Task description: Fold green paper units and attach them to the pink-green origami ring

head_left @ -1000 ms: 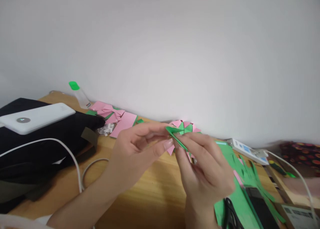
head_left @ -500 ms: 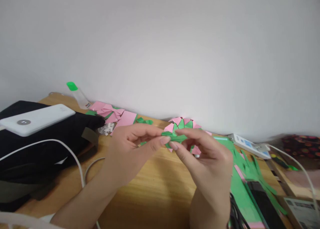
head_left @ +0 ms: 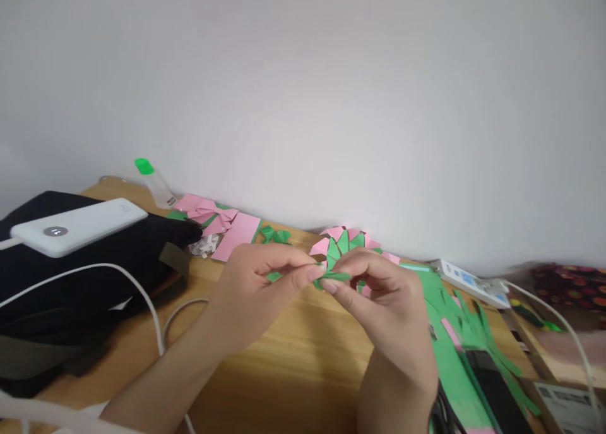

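A small folded green paper piece (head_left: 337, 275) is held between both hands above the wooden table (head_left: 284, 371). My left hand (head_left: 258, 292) pinches its left end between thumb and index finger. On its right end, my right hand (head_left: 386, 301) closes with thumb and fingertips. The fingers cover part of the piece, so its exact shape is hard to tell. Just behind the hands lies a ring of pink and green folded paper (head_left: 348, 239), partly hidden. Small green folded pieces (head_left: 275, 235) rest beyond my left hand.
At left, a white power bank (head_left: 80, 227) lies on black fabric (head_left: 142, 251), with a white cable nearby. A glue bottle (head_left: 156, 184) and pink papers (head_left: 239, 232) are at the wall. Right: green sheets (head_left: 449, 358), a phone (head_left: 495, 383), a power strip (head_left: 473, 283).
The green piece has tilted and now looks thinner, nearly edge-on. Both hands sit slightly lower in view, and my right fingers have closed in. The camera view has shifted slightly.
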Demonstrator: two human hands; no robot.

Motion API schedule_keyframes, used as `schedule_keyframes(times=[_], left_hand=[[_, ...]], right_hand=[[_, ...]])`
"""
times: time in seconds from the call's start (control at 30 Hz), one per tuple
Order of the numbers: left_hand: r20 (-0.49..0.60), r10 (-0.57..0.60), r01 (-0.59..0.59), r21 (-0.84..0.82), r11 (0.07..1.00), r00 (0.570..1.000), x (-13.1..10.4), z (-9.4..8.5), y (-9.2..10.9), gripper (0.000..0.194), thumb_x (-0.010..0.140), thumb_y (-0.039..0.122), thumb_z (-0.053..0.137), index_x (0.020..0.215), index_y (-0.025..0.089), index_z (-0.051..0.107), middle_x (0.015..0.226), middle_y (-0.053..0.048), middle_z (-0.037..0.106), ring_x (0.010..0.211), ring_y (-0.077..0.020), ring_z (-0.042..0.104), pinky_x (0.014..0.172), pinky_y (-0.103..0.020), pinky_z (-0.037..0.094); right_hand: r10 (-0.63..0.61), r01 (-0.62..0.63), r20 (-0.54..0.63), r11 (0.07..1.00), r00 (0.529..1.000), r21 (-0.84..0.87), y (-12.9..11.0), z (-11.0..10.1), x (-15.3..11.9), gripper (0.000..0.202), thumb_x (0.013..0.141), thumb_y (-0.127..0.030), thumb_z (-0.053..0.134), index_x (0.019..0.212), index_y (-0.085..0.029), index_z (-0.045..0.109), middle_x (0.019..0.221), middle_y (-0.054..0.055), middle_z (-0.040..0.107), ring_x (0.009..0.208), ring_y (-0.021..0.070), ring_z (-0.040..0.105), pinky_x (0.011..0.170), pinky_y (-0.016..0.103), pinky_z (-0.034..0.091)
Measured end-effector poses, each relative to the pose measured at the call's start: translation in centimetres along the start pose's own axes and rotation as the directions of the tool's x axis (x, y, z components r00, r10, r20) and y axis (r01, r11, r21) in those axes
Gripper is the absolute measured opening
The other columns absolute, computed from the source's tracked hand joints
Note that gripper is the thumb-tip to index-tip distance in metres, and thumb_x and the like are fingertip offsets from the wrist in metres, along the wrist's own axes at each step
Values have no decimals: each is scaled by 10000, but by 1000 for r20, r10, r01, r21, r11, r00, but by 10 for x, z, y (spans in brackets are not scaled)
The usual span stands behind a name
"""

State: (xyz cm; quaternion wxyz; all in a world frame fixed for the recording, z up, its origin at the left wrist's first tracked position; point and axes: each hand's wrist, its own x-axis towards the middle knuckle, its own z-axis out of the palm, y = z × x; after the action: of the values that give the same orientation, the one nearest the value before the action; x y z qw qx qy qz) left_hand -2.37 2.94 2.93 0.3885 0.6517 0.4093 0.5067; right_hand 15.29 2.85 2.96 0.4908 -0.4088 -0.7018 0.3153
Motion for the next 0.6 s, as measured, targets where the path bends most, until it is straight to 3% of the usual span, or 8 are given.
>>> schedule_keyframes(times=[0.23,0.4,0.5,0.6], left_hand=[[70,124,-135,195,971,990,-12,-7,7,243,920,261,570,761,234,753,669,32,716,599,-125,619,565,-221,431],[107,180,-196,170,966,978,-15,-10,11,199,918,266,592,797,230,746,704,23,733,629,-126,640,581,-216,433],[95,182,-195,150,969,979,-17,-9,16,171,885,291,647,745,218,714,638,40,687,573,-108,587,536,-203,394],[143,259,-281,157,947,955,-22,-10,22,240,902,254,601,673,189,630,570,48,571,525,-91,491,515,-205,347]], right_hand=[[-38,40,70,999,997,-29,-11,1,-3,80,791,-155,708,764,-214,662,713,-11,666,621,112,576,533,243,481],[-53,54,15,995,998,-83,-23,2,-14,96,799,-173,710,727,-211,661,680,-5,665,616,118,568,530,256,448],[-17,15,-30,998,999,-55,-34,2,-24,111,792,-203,725,709,-215,652,631,-25,617,600,111,544,523,252,426],[36,-36,-50,999,998,-9,-47,2,-34,107,796,-207,721,717,-216,650,646,-32,608,605,102,534,537,244,430]])
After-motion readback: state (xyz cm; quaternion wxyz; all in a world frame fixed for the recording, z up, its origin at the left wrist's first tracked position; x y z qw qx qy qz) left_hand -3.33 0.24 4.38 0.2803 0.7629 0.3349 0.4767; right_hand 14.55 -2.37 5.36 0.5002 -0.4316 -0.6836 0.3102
